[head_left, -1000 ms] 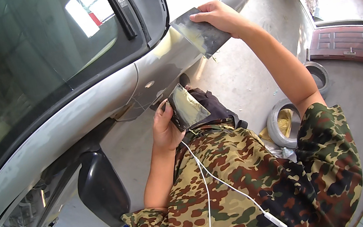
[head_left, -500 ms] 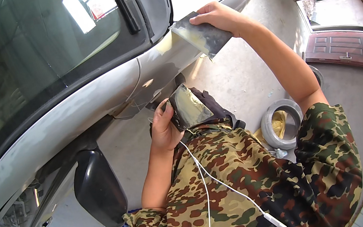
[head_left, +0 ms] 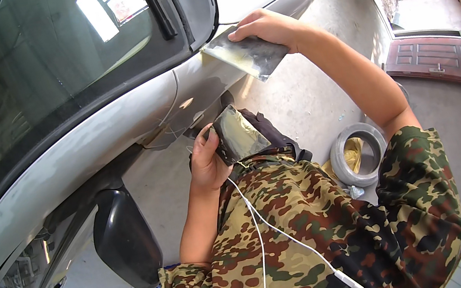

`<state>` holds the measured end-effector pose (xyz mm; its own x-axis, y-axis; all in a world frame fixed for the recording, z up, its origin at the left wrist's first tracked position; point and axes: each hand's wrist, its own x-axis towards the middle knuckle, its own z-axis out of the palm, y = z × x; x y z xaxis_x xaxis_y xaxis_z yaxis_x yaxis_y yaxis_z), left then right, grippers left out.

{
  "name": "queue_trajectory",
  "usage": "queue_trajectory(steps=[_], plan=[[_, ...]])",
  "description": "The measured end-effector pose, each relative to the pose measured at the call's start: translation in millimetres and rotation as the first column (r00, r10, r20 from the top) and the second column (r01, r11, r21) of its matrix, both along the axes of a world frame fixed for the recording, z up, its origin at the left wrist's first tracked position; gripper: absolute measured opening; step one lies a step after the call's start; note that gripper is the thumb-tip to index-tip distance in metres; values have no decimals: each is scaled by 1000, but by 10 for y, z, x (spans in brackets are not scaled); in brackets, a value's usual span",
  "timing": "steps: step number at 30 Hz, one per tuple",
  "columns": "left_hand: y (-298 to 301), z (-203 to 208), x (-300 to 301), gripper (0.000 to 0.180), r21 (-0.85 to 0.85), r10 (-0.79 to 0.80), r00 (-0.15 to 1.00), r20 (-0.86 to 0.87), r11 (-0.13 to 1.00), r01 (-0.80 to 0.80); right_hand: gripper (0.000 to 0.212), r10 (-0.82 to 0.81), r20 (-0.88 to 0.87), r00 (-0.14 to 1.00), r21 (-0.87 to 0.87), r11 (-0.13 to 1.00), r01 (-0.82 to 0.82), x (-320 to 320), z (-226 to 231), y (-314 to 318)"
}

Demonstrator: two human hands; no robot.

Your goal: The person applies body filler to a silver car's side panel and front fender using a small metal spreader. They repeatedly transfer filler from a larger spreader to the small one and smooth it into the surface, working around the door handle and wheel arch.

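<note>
Spreader [head_left: 254, 52] — dark, flat, smeared pale yellow — at the car's grey fender [head_left: 197, 79], contact hard to tell. Right hand [head_left: 268, 27] grips it, thumb on top, other fingers mostly hidden; arm stretched forward, elbow slightly bent. Left hand [head_left: 205, 159] clasps a paste-coated plate [head_left: 241, 134] by its left edge before the waist, forearm raised. Black side mirror [head_left: 127, 239] farther left.

Hands [head_left: 207, 163]: two. Smeared flat plates [head_left: 248, 54]: two. Car [head_left: 133, 119]: one. Side mirror [head_left: 127, 239]: one. Wiper [head_left: 158, 8]: one. Panelled door [head_left: 433, 60]: one.
</note>
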<state>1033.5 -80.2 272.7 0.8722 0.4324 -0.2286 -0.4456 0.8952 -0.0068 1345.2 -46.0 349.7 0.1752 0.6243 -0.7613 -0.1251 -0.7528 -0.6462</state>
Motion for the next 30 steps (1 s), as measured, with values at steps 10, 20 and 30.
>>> queue_trajectory(steps=[10,20,30], plan=[[104,74,91,39,18,61,994,96,998,-63,22,-351,57,935,469,836,286,-318,240,-709],[196,99,383,37,181,143,985,-100,976,-123,31,-372,545,751,727,656,-203,-1159,417,-1122],[231,41,341,33,196,115,989,-93,976,-95,24,-173,836,521,487,673,-557,-739,208,-1442]])
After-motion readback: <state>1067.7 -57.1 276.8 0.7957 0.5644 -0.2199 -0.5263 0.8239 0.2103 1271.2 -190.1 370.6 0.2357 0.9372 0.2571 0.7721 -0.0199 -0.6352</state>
